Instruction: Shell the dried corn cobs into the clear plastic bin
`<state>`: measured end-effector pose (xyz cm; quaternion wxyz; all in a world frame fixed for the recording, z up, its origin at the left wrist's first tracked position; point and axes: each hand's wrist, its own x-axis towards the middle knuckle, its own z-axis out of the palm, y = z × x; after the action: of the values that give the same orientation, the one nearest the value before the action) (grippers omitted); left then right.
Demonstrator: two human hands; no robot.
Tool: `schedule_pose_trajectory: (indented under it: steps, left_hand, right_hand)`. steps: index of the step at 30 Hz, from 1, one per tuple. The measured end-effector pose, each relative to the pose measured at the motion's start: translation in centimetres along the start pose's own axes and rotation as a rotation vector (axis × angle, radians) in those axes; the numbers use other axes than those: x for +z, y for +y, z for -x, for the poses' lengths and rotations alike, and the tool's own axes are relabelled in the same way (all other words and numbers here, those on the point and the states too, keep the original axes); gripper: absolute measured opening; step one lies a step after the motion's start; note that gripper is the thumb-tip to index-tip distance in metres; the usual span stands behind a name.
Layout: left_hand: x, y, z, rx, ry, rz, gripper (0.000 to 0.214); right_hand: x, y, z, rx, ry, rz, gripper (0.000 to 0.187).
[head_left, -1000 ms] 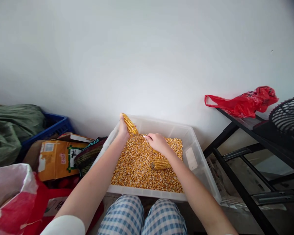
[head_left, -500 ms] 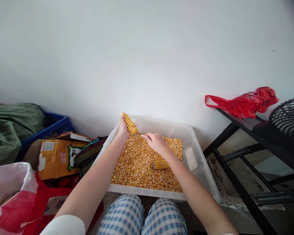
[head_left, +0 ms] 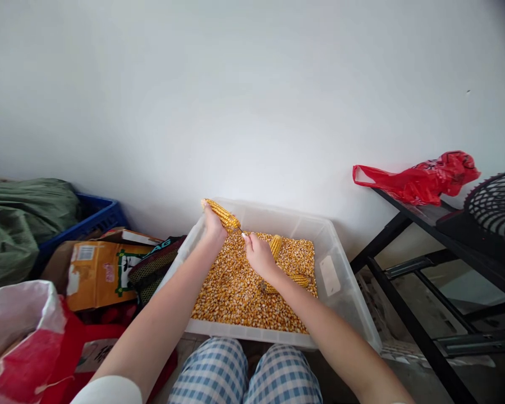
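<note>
1. The left hand (head_left: 214, 223) is closing around a corn cob (head_left: 224, 214), which is tilting down to the right above the tub's far-left part.
2. The right hand (head_left: 260, 256), fingers curled, is gripping a slim tool (head_left: 241, 230), its tip meeting the cob's lower end.
3. Below, loose kernels (head_left: 235, 289) are covering the floor of a translucent tub (head_left: 252, 332) standing before a pale wall (head_left: 252, 101).
4. Two more cobs (head_left: 276, 244) are lying on the kernels, the right arm partly hiding them.
5. A cardboard box (head_left: 96, 275) and blue crate (head_left: 93, 220) are crowding the left; a black rack (head_left: 425, 219) is bearing a red bag (head_left: 429, 180) at right.
</note>
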<state>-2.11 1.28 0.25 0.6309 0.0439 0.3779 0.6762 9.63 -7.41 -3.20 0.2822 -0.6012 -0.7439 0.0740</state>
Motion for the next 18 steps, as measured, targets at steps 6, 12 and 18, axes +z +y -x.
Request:
schedule_pose_trajectory:
  steps: [6,12,18]
  left_hand:
    - [0.0,-1.0,0.4,0.09,-0.042,-0.1,0.062]
    - [0.3,-0.6,0.9,0.063,-0.12,-0.137,0.061]
    - [0.0,-0.2,0.4,0.084,-0.166,-0.153,0.06]
  right_hand:
    - [0.9,0.2,-0.7,0.195,0.075,-0.36,0.044]
    - [-1.8,2.2,-1.5,0.011,0.049,-0.236,0.039]
    - [-2.6,1.9,-1.4,-0.039,0.053,-0.177,0.038]
